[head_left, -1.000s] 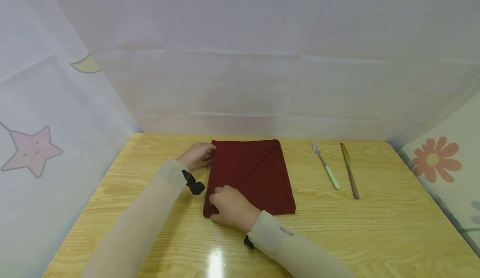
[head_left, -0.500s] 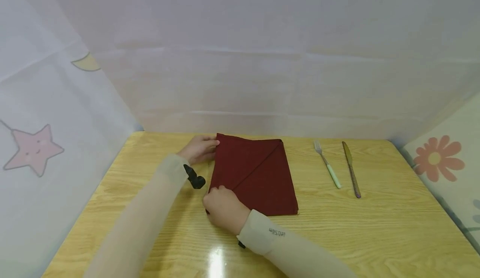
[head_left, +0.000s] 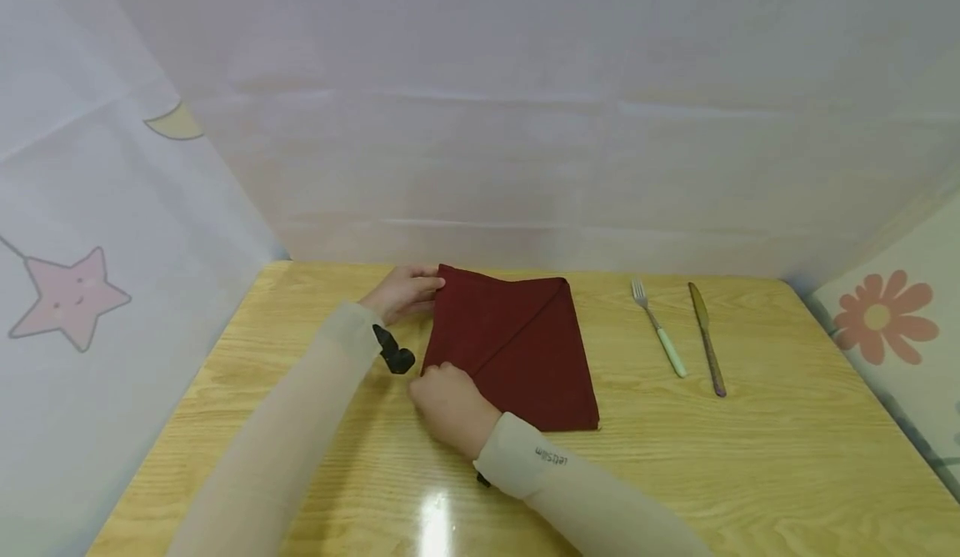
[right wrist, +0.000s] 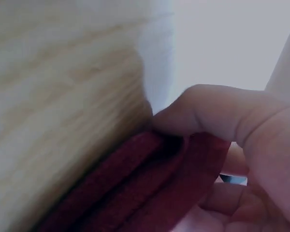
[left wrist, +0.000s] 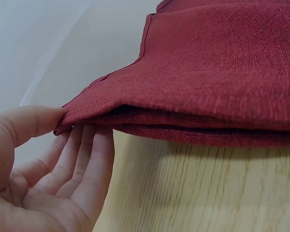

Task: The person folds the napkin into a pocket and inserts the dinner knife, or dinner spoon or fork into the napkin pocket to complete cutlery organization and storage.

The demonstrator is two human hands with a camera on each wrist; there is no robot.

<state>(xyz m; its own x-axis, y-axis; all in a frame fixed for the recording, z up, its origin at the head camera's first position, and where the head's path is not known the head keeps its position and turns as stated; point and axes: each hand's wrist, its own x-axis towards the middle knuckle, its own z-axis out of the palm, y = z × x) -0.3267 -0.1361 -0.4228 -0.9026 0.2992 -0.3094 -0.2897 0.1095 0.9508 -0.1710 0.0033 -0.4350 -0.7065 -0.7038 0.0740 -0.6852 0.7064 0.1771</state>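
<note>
A dark red cloth napkin (head_left: 517, 340), folded into a layered square with a diagonal edge across its top, lies on the wooden table. My left hand (head_left: 406, 292) pinches its far left corner, thumb above and fingers underneath; in the left wrist view that corner of the napkin (left wrist: 198, 72) is lifted off the wood and the layers gape slightly along the side. Its near left corner is gripped by my right hand (head_left: 453, 407), which covers it in the head view. Up close, the right thumb (right wrist: 203, 111) presses the stacked folds of that corner.
To the right of the napkin lie a fork (head_left: 658, 328) with a pale green handle and a table knife (head_left: 707, 338), roughly side by side. A pale cloth backdrop (head_left: 480, 165) rises behind the table (head_left: 787, 457) and along both sides.
Both hands have closed on the napkin's left corners. The far left corner has risen and moved slightly right and away, and the right hand has shifted left over the near corner.
</note>
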